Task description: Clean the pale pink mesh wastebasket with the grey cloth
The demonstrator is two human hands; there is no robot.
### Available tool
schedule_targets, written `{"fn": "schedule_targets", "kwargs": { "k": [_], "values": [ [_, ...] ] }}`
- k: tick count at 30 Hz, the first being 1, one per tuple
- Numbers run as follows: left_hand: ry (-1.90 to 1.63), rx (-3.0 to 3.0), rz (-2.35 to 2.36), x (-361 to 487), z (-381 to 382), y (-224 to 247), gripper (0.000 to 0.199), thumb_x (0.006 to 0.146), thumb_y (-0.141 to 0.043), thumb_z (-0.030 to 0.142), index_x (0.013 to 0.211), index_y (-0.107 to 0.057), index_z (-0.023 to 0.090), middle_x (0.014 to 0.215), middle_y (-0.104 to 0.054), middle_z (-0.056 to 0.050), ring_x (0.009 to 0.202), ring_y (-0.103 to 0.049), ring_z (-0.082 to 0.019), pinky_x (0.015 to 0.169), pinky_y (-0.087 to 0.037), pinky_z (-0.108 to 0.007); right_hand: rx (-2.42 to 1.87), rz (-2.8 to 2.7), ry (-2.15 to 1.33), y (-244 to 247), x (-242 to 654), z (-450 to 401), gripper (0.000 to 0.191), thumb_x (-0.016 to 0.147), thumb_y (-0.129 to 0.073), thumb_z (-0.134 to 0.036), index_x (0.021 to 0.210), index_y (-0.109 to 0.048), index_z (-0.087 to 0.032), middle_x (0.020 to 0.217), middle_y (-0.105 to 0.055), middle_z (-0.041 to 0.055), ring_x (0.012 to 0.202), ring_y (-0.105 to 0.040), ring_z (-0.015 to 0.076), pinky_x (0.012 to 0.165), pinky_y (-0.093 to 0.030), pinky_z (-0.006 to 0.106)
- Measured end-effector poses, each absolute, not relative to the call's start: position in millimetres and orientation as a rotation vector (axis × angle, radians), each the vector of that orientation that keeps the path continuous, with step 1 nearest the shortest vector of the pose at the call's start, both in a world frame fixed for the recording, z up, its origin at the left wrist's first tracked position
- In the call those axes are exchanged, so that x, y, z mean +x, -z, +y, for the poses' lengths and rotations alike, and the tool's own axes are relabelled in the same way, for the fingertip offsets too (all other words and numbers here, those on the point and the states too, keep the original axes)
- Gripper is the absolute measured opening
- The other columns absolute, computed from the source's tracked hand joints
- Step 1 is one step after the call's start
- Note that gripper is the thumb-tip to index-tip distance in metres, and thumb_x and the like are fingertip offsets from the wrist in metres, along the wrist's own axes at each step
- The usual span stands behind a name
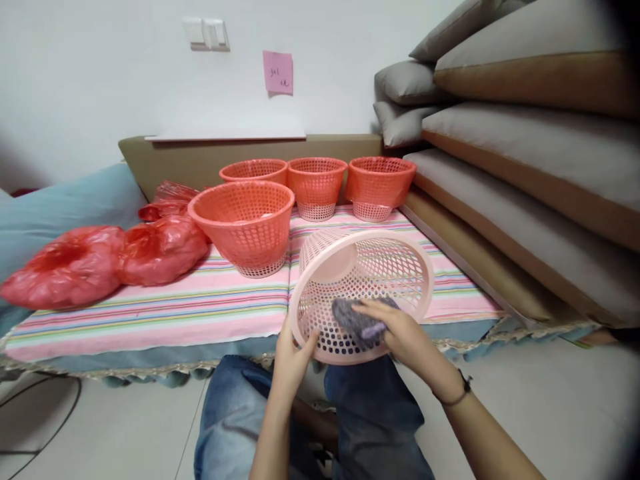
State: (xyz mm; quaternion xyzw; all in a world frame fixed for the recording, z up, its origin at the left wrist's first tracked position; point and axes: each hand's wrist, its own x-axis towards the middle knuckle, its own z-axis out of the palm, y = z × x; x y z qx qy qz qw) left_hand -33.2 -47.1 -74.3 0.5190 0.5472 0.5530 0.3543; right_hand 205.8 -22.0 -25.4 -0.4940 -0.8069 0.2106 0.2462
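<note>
A pale pink perforated basket (425,267) lies tilted on its side near the front edge of the bench, its mouth facing me. My left hand (295,353) grips its rim at the lower left, thumb inside. A grey cloth with a purple patch (353,319) is in my right hand (387,323), pressed against the inner wall of the basket. Behind it on the left stands a basket with a red lining (245,213). Three more red-lined baskets stand at the back: left (255,170), middle (317,180) and right (380,180).
Two bulging red plastic bags (65,267) (163,250) lie at the left on the striped cloth (200,307), with more red plastic (173,197) behind. Stacked grey and brown cushions (525,153) rise at the right. A black cable loop (77,397) is at the lower left.
</note>
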Motion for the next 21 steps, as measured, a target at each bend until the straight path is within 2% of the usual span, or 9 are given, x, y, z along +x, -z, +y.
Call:
{"fn": "schedule_targets", "kwargs": {
  "k": [3, 6, 10, 14, 21],
  "values": [
    [-1.450, 1.321, 1.394, -29, -46, 83, 0.065, 0.072, -0.072, 0.037, 0.132, -0.055, 0.017, 0.133, -0.062, -0.015, 0.131, -0.051, -0.032, 0.114, -0.035, -0.048, -1.182, -1.975, -0.434, 25, 174, 35, 0.082, 0.060, -0.035, 0.003, 0.136, -0.056, -0.021, 0.146, -0.051, 0.0034, 0.140, -0.039, 0.0167, 0.122, -0.022, 0.043],
    [-1.459, 1.284, 1.356, -26, -45, 91, 0.065, 0.074, -0.068, 0.035, 0.134, -0.053, 0.017, 0.134, -0.060, -0.015, 0.133, -0.050, -0.031, 0.116, -0.032, -0.048, -1.182, -1.898, -0.608, 45, 135, 87, 0.079, 0.061, -0.039, 0.004, 0.135, -0.056, -0.017, 0.149, -0.047, 0.0055, 0.143, -0.033, 0.0180, 0.122, -0.019, 0.040],
    [-1.470, 1.231, 1.371, -29, -42, 101, 0.065, 0.074, -0.067, 0.033, 0.135, -0.053, 0.017, 0.139, -0.058, -0.015, 0.134, -0.048, -0.030, 0.117, -0.030, -0.047, -1.179, -1.932, -0.782, 86, 99, 118, 0.065, 0.067, -0.046, 0.001, 0.126, -0.062, -0.021, 0.131, -0.064, 0.0053, 0.123, -0.057, 0.0212, 0.110, -0.040, 0.039],
    [-1.451, 1.213, 1.352, -35, -40, 109, 0.060, 0.076, -0.066, 0.034, 0.133, -0.055, 0.017, 0.140, -0.057, -0.014, 0.133, -0.051, -0.029, 0.116, -0.032, -0.045, -1.177, -1.939, -0.848, 108, 95, 127, 0.049, 0.073, -0.059, -0.011, 0.120, -0.065, -0.021, 0.122, -0.068, 0.0058, 0.114, -0.062, 0.0230, 0.106, -0.042, 0.041],
    [-1.443, 1.239, 1.318, -36, -36, 108, 0.057, 0.080, -0.063, 0.035, 0.134, -0.054, 0.018, 0.138, -0.059, -0.013, 0.133, -0.050, -0.028, 0.116, -0.032, -0.045, -1.239, -1.920, -0.892, 113, 94, 139, 0.066, 0.072, -0.065, -0.020, 0.136, -0.051, -0.017, 0.144, -0.049, 0.0117, 0.133, -0.043, 0.0245, 0.114, -0.029, 0.041]
  ]
}}
